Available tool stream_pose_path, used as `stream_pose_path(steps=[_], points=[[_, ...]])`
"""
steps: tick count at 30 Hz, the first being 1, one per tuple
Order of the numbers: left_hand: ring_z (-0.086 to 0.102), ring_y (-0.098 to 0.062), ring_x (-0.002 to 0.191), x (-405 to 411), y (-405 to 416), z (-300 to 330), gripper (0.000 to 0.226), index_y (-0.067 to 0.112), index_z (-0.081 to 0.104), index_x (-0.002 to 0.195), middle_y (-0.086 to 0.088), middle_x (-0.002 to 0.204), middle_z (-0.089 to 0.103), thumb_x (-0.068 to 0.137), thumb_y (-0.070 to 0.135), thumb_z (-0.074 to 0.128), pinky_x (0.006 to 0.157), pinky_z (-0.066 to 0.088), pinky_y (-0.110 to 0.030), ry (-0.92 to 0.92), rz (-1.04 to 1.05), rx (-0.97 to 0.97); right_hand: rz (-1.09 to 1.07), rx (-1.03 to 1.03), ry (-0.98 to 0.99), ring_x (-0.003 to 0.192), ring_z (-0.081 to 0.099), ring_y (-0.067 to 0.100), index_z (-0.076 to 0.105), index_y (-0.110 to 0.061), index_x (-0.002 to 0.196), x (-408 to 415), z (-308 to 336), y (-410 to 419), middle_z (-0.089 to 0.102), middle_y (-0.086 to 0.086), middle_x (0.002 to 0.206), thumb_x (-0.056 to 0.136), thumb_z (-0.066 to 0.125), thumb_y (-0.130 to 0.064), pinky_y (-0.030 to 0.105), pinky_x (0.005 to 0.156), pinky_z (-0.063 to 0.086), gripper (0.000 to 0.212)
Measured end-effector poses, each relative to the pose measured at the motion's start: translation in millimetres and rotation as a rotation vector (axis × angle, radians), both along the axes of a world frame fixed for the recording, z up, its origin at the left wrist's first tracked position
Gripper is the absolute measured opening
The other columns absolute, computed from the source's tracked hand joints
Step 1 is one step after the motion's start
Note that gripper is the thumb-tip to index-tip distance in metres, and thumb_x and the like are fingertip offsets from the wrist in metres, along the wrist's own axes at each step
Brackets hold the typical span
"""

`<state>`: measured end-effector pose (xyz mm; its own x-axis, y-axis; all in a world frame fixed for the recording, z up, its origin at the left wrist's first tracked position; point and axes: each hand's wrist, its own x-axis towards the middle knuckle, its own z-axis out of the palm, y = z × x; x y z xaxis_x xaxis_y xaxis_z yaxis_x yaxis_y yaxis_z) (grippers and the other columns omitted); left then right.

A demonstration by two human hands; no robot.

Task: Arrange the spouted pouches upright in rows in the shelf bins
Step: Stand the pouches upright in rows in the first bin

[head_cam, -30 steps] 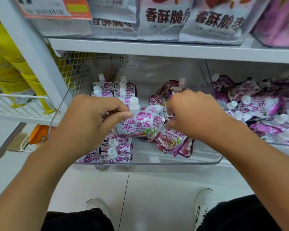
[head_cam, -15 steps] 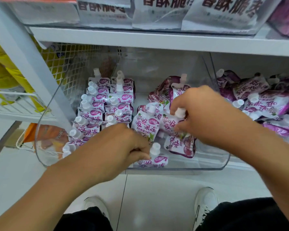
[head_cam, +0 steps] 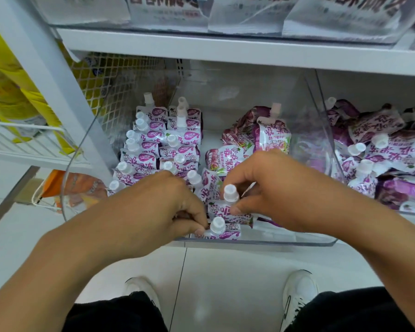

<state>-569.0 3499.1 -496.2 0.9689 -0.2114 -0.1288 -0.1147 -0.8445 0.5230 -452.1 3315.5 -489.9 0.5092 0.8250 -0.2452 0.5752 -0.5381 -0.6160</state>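
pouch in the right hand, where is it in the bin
In the head view, the pouch stands at the clear bin's front centre, pinched by the right hand, behind the pouch under the left hand.

Pale tiled floor (head_cam: 237, 279) below a white metal shelf (head_cam: 225, 50), wire mesh panel (head_cam: 110, 92) under its left end.

Left hand (head_cam: 158, 207) and right hand (head_cam: 268, 188) extend forward, knuckles up (fingers curled downward), thumb tips nearly meeting, each pinching.

Purple-and-white pouches (head_cam: 175, 149), white caps (head_cam: 230, 192)
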Motion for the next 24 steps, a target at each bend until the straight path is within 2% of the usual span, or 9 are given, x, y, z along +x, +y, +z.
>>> stream_pose_path(steps=[2, 5, 8, 10, 14, 17, 19, 22, 24], points=[[0.062, 0.004, 0.072, -1.5, 2.7, 5.2, 0.017, 0.033, 0.077, 0.080, 0.026, 0.068, 0.064, 0.073, 0.048, 0.075, 0.061, 0.044, -0.008, -0.117, 0.102, -0.004, 0.040, -0.022, 0.055, 0.062, 0.062, 0.015, 0.070, -0.015, 0.077, 1.4, -3.0, 0.7, 0.068, 0.002, 0.072, 0.082, 0.079, -0.014, 0.036, 0.069, 0.057, 0.011], [0.055, 0.000, 0.082, 4.8, 6.3, 9.4, 0.036, 0.038, 0.071, 0.092, 0.030, 0.083, 0.058, 0.068, 0.063, 0.066, 0.072, 0.043, -0.019, -0.272, 0.202, 0.134, 0.072, -0.071, 0.059, 0.056, 0.054, 0.004, 0.070, -0.017, 0.078, 8.3, -3.1, -0.1, 0.065, -0.003, 0.067, 0.082, 0.077, -0.010, 0.034, 0.069, 0.056, 0.011], [0.052, -0.010, 0.094, 22.5, 6.3, -2.8, 0.043, 0.033, 0.070, 0.103, 0.019, 0.095, 0.064, 0.074, 0.064, 0.067, 0.086, 0.046, -0.033, -0.233, 0.201, 0.258, 0.044, -0.044, 0.108, 0.058, 0.058, -0.002, 0.075, -0.021, 0.082, 11.4, -1.5, 4.0, 0.066, -0.014, 0.065, 0.081, 0.079, -0.010, 0.026, 0.069, 0.056, 0.012], [0.051, -0.014, 0.086, 33.7, 3.1, -10.8, 0.038, 0.030, 0.073, 0.094, 0.017, 0.086, 0.063, 0.076, 0.064, 0.067, 0.086, 0.047, -0.041, -0.225, 0.182, 0.302, 0.007, -0.026, 0.142, 0.060, 0.063, -0.003, 0.078, -0.024, 0.085, 12.3, -2.4, 5.9, 0.070, -0.017, 0.068, 0.077, 0.083, -0.010, 0.025, 0.070, 0.057, 0.016], [0.049, -0.015, 0.082, 41.9, -2.2, -14.9, 0.026, 0.030, 0.073, 0.085, 0.011, 0.078, 0.066, 0.082, 0.056, 0.067, 0.079, 0.039, -0.034, -0.243, 0.214, 0.325, -0.063, -0.036, 0.162, 0.071, 0.072, 0.012, 0.080, -0.024, 0.084, 12.0, -4.3, 2.5, 0.075, -0.007, 0.074, 0.071, 0.087, -0.011, 0.039, 0.077, 0.061, 0.019], [0.048, -0.013, 0.078, 42.0, -2.5, -12.6, 0.015, 0.031, 0.071, 0.086, 0.012, 0.073, 0.065, 0.085, 0.046, 0.069, 0.075, 0.031, -0.032, -0.257, 0.208, 0.250, -0.117, -0.057, 0.100, 0.065, 0.068, 0.004, 0.081, -0.027, 0.085, 11.4, -6.8, -1.4, 0.075, -0.009, 0.074, 0.072, 0.088, -0.017, 0.025, 0.064, 0.057, 0.018], [0.045, -0.013, 0.079, 42.8, -2.6, -11.2, 0.011, 0.033, 0.069, 0.090, 0.014, 0.069, 0.059, 0.087, 0.043, 0.068, 0.078, 0.030, -0.032, -0.257, 0.203, 0.283, -0.126, -0.022, 0.122, 0.062, 0.066, 0.001, 0.081, -0.025, 0.085, 7.0, -9.8, 2.8, 0.075, -0.009, 0.075, 0.072, 0.087, -0.015, 0.017, 0.054, 0.051, 0.018], [0.043, -0.013, 0.084, 44.0, -4.7, -12.3, 0.011, 0.032, 0.068, 0.094, 0.018, 0.066, 0.046, 0.090, 0.041, 0.063, 0.084, 0.031, -0.033, -0.237, 0.164, 0.350, -0.123, 0.040, 0.172, 0.072, 0.070, 0.007, 0.081, -0.022, 0.086, -5.9, -18.6, 14.2, 0.076, -0.007, 0.077, 0.071, 0.088, -0.010, 0.022, 0.068, 0.057, 0.021], [0.044, -0.011, 0.086, 44.4, -4.2, -13.7, 0.011, 0.032, 0.068, 0.096, 0.020, 0.067, 0.046, 0.091, 0.040, 0.063, 0.085, 0.030, -0.033, -0.219, 0.137, 0.336, -0.128, 0.031, 0.214, 0.070, 0.069, 0.004, 0.080, -0.023, 0.091, -6.7, -12.7, 12.9, 0.075, -0.006, 0.082, 0.071, 0.087, -0.007, 0.020, 0.063, 0.056, 0.026]])
